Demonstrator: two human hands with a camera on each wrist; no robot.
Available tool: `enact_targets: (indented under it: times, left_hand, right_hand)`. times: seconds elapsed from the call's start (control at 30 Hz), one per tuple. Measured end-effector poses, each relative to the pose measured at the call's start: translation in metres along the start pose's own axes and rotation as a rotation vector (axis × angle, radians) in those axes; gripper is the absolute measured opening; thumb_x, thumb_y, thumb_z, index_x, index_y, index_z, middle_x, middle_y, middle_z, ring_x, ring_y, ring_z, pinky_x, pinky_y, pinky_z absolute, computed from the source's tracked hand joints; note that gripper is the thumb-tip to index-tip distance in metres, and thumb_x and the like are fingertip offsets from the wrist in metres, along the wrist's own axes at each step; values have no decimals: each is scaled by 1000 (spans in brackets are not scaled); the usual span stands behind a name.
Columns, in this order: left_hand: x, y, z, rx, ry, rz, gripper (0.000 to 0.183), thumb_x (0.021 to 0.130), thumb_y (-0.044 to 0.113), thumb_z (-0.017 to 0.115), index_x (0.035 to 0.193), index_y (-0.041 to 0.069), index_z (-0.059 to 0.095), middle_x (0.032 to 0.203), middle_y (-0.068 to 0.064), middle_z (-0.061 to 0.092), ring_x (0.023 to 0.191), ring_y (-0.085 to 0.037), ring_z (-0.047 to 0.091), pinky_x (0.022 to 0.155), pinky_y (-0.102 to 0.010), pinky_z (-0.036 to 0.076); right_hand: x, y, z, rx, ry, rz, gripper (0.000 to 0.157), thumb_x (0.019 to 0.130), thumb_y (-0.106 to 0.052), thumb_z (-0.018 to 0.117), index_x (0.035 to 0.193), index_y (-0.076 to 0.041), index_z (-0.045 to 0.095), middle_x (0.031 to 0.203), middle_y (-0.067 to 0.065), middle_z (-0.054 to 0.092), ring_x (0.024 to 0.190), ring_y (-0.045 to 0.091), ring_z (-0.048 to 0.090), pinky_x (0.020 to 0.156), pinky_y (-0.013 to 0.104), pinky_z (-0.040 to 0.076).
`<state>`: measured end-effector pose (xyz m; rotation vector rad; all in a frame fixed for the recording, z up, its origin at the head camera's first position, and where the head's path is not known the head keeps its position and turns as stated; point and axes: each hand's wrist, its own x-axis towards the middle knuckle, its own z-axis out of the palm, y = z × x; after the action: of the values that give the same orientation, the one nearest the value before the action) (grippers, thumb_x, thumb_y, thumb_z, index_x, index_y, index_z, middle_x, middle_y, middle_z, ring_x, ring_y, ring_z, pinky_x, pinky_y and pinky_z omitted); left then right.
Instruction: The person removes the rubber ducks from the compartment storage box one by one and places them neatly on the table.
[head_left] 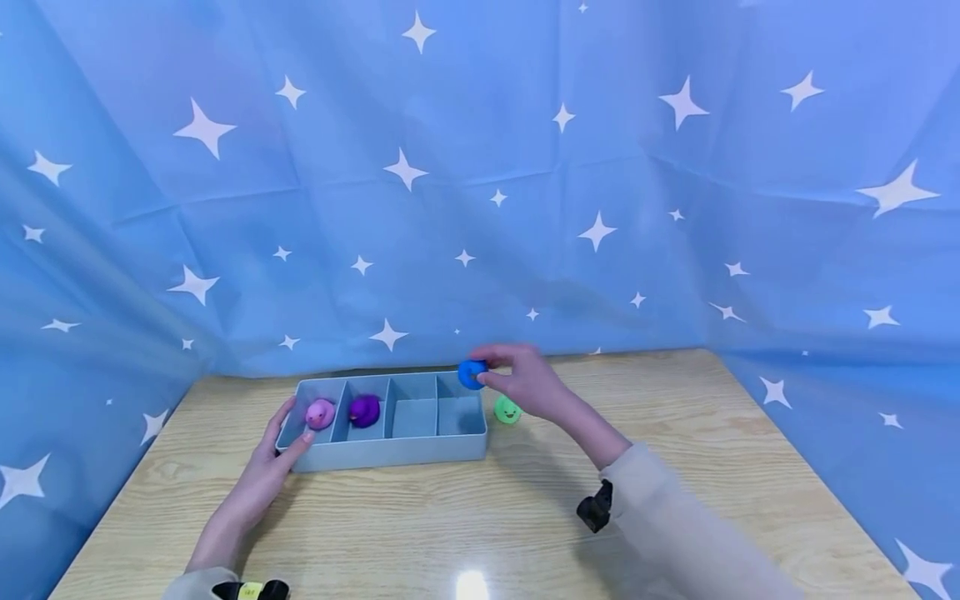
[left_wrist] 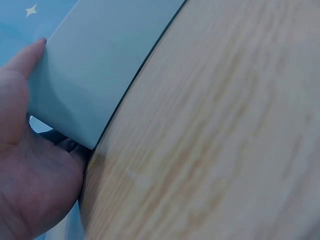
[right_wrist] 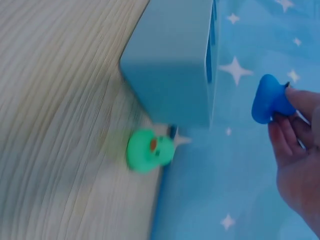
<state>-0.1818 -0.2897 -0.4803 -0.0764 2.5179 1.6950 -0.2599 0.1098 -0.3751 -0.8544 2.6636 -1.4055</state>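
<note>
Wood table (head_left: 405, 533) is carrying four-slot tray (head_left: 390, 455) (clock centre), left hand (head_left: 264, 467) is gripping its 9 o'clock end, right hand (head_left: 525, 382) is pinching blue toy (head_left: 469, 372) above its 2 o'clock corner, purple duck (head_left: 366, 411) is sitting second slot from 9, pink duck (head_left: 321, 414) in the 9 o'clock slot, green duck (head_left: 507, 409) just outside at 3.

I'm in what looks like a small studio — wooden table (head_left: 390, 533), starry blue cloth (head_left: 487, 100) on three sides.
</note>
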Motion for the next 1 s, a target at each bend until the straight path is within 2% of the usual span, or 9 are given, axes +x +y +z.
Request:
enact_targets:
  times: [0.2,0.4,0.67,0.9,1.0]
  left_hand:
    - [-1,3,0,8,8,-22,83,108,46,49,166,30,-8,168,-23,-15,150,-53,-12,113,-78,4]
    - [1,6,1,9,32,-17,85,107,47,51,167,23,-4,168,-26,-10,151,-52,-9,114,-76,6]
    - [1,7,1,28,43,-18,88,106,45,55,167,20,-3,167,-30,-3,151,-53,-2,116,-74,11]
    - [2,5,-1,27,34,3,88,105,43,57,167,19,-2,165,-34,2,150,-55,4,116,-73,15]
    - [3,4,-3,28,22,10,87,106,42,57,167,21,-2,165,-34,-1,150,-56,1,114,-75,14]
  right_hand:
    - [-15,22,-19,25,39,10,31,96,4,67,127,3,69,124,17,69,112,34,68,93,42,58]
    - [-32,43,-29,20,57,25,28,95,8,66,123,8,69,125,24,66,109,38,69,91,43,59]
    - [-44,75,-33,-5,99,133,28,94,10,66,122,10,69,119,23,69,110,39,69,89,40,60]
    - [-51,94,-32,-12,91,145,26,91,15,66,117,14,69,118,27,69,107,40,70,86,37,60]
    - [-53,98,-30,-36,86,154,26,91,15,65,117,13,69,119,26,69,107,40,69,87,38,60]
